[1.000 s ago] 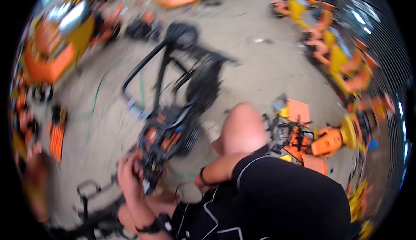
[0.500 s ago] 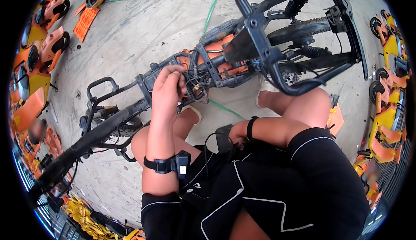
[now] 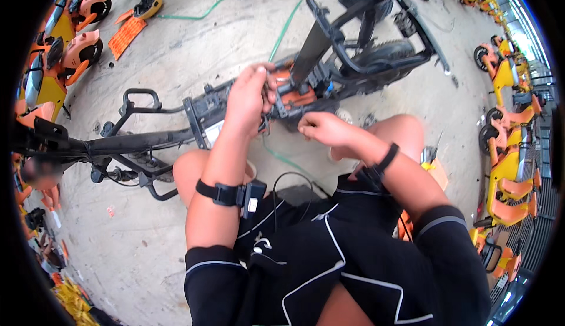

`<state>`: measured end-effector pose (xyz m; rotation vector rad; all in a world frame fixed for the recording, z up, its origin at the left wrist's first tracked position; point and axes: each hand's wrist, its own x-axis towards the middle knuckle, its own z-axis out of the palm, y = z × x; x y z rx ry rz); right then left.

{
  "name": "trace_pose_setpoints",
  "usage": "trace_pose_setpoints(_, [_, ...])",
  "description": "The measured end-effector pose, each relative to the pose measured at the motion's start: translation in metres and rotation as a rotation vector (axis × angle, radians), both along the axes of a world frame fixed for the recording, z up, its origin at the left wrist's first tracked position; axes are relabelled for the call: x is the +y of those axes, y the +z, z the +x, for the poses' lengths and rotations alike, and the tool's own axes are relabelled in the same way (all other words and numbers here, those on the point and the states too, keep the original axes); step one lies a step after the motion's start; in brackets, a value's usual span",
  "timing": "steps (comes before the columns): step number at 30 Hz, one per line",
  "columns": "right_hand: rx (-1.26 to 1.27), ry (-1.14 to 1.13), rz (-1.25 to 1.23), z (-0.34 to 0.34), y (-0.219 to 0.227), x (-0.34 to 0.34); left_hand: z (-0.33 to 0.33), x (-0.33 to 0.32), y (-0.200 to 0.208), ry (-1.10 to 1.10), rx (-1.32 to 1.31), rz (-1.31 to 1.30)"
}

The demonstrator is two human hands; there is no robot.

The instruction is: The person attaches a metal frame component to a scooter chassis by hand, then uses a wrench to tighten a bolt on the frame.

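A stripped black two-wheeler frame [image 3: 141, 142] lies across the floor in front of me, with an orange compartment [image 3: 298, 97] at its middle. Over the wiring and brackets beside that compartment is my left hand [image 3: 250, 97], its fingers curled closed; whatever they pinch is hidden. My right hand [image 3: 325, 128] is closed just right of it, above the near side of the frame, and what it may hold is too small to make out. A looped black tubular rack [image 3: 347, 61] rises above the rear wheel [image 3: 382, 58].
A green strap [image 3: 283, 34] lies on the concrete beyond the frame. An orange perforated panel [image 3: 126, 38] and a yellow-black shell [image 3: 148, 4] rest at far left. Orange and yellow scooters [image 3: 507, 179] line both sides. My knees [image 3: 403, 134] flank the frame's near side.
My right hand has come up from my lap to the frame. My left hand has shifted slightly right and up along the wiring. The view has turned, so the frame sits differently.
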<state>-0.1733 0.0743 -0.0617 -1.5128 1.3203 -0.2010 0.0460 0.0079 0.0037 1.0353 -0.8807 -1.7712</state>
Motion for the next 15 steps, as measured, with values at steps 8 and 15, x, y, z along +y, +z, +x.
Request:
trace_pose_setpoints(8, [-0.372, -0.241, -0.234, 0.020, 0.075, 0.006, -0.037, 0.013, 0.006, 0.022, 0.604, 0.057])
trace_pose_setpoints(15, [-0.235, -0.355, -0.404, 0.032, 0.087, -0.009, -0.040, 0.009, 0.005, 0.165, 0.702, 0.002])
